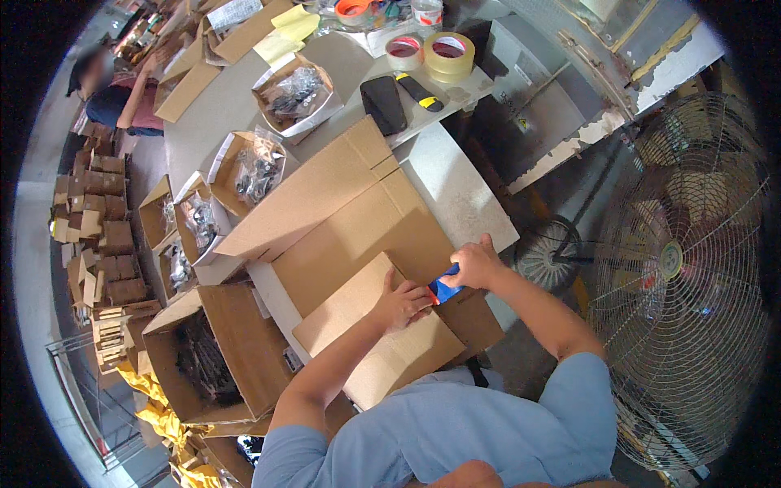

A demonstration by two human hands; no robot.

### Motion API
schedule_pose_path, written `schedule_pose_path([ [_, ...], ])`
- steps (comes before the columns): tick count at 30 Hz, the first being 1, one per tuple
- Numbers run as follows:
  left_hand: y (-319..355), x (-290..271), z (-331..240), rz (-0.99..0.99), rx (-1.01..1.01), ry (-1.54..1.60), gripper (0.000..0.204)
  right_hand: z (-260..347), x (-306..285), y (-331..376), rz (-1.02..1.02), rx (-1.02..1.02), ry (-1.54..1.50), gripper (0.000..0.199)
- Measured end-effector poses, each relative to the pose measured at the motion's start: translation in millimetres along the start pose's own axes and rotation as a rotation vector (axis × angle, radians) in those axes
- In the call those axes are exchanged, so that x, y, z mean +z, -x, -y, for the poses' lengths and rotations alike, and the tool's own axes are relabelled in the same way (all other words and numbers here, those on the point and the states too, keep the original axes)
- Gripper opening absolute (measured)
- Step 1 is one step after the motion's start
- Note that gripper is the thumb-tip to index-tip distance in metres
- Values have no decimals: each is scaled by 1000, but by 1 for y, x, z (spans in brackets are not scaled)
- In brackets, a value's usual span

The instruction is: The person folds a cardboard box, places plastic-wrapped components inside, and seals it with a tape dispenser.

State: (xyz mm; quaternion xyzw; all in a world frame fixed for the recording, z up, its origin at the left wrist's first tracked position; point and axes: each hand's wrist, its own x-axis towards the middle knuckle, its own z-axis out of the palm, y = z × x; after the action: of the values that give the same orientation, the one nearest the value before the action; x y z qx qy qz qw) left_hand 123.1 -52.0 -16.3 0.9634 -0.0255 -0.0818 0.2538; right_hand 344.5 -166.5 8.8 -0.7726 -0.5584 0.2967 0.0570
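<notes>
Nearest the wearer, the left hand [400, 302] lies flat and open on the near flap of a large cardboard box [382, 244], pressing it down on the desk [455, 183]. Just beside it the right hand [474, 264] is clenched around a blue tape dispenser [444, 287], held against the box at the edge of that flap, by the seam. Judging from this, the near flaps are folded shut and taping seems to be just starting; no strip of tape shows along the seam, and the far flaps are not yet closed.

To the left, below desk level, an open carton [207, 354] holds dark parts. Further along the desk stand several small open boxes [244, 167] with bagged dark hardware. Beyond the big box lie a black case [384, 104] and a yellow-and-black utility knife [419, 91], then two rolls of tape [431, 51]. A large standing fan [683, 268] is on the right, and another person [114, 85] sits at the far left
</notes>
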Motion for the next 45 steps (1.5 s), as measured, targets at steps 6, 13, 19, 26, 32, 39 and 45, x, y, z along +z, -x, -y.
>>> schedule_pose_path([
  [6,-8,25,-22,124,-142,-257,36,9,-25,13,-229,188,74,46],
  [13,-20,35,-53,-62,-306,-196,52,-54,2,-13,-567,182,180,42],
  [19,134,44,-53,-298,-1423,30,83,0,51,10,-627,54,10,51],
  [26,247,143,-42,-1071,-1421,1238,57,83,114,15,189,118,-1331,52],
  [32,304,12,-166,-1347,-924,1354,69,167,24,73,281,52,-1262,52],
  [39,456,-20,-336,-1861,-577,1043,70,353,7,129,711,-291,-1280,48],
  [45,584,88,-516,-2414,-1230,521,52,547,99,213,1247,-433,-1171,46],
])
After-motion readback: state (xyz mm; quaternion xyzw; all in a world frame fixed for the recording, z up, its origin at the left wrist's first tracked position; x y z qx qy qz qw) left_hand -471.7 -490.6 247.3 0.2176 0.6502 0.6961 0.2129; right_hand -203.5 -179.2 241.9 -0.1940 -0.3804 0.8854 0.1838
